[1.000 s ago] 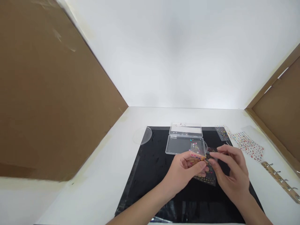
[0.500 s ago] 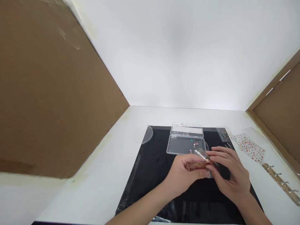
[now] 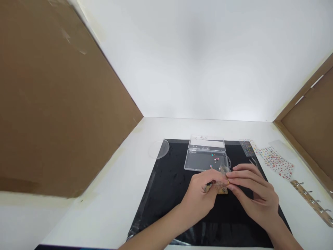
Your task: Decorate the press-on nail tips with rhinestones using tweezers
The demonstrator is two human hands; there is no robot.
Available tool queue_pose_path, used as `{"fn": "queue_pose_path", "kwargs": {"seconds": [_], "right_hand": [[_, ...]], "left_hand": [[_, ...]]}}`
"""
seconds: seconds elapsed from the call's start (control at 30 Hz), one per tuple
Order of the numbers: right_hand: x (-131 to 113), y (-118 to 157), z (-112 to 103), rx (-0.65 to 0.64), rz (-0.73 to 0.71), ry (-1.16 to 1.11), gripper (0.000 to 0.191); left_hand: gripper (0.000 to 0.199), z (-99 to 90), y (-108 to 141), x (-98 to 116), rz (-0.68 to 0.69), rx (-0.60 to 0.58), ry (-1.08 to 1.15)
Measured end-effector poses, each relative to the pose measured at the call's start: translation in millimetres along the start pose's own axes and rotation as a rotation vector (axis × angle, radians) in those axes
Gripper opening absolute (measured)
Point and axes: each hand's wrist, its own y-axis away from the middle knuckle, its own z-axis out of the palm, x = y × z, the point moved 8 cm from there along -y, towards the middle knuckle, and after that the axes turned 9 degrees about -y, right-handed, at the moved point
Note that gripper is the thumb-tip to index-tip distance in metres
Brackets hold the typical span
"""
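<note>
Over the black mat (image 3: 166, 201), my left hand (image 3: 201, 191) is closed around a crinkled clear plastic sticker sheet (image 3: 224, 170) with faint gold marks. My right hand (image 3: 256, 192) pinches the sheet's near side with thumb and fingertips, its other fingers curved above. Below the left fingers shows a piece of a light wooden strip (image 3: 223, 190) with a metal fitting at its left end; I cannot tell whether it is held or lies on the mat. Just beyond the hands stands an opened clear plastic case (image 3: 191, 161), with tiny coloured charms (image 3: 216, 159) in its near half.
A clear round disc (image 3: 159, 150) overlaps the mat's far left corner. Sticker sheets (image 3: 278, 163) lie at the right, with tweezers (image 3: 252, 161) near the mat's edge. A wooden strip with metal clips (image 3: 310, 201) lies farther right. Brown cardboard panels (image 3: 65, 104) rise at both sides.
Both hands have shifted a little around the plastic sheet, which is more bunched now. A wooden strip piece has come into view under my left fingers.
</note>
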Motion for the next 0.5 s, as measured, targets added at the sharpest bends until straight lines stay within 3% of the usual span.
{"fn": "queue_pose_path", "kwargs": {"seconds": [0.33,0.5], "right_hand": [[3.8,-1.4,-0.1,-0.009,0.048,-0.065,0.026],[16.8,4.7,-0.6,0.013,0.175,-0.116,0.015]], "left_hand": [[0.024,0.0,3.2,-0.4,0.140,0.015,-0.138],[0.014,3.5,1.5,-8.2,-0.001,-0.023,-0.035]]}}
